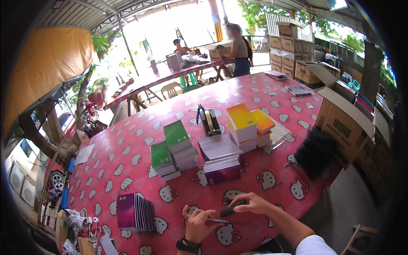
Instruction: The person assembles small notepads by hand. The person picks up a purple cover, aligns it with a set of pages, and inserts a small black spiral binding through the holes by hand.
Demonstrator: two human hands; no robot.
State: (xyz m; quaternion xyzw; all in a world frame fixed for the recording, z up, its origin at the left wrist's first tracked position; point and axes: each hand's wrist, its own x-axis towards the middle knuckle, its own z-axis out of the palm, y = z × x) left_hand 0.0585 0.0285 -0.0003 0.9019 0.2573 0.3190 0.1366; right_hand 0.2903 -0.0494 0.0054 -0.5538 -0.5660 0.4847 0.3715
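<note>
Near the table's front edge, my left hand [198, 223] is closed on a small spiral notebook [218, 220], seen nearly edge-on. My right hand [253, 203] grips a dark, rounded, elongated object [232, 207] just above the notebook; its exact kind does not show clearly. To the left sits a stack of purple spiral notebooks [129, 211]. Beyond my hands stand more purple notebooks [222, 172] with a white-edged pile behind them, green-covered stacks [176, 133] to their left and yellow-orange stacks [242, 117] to their right.
Blue-handled pliers [199, 114] lean at a tape dispenser [210, 123] behind the stacks. A black heap [316, 153], perhaps binding coils, lies at the right edge beside a cardboard box [344, 123]. Two people are at a far table [165, 78]. Stacked cartons [293, 46] stand behind.
</note>
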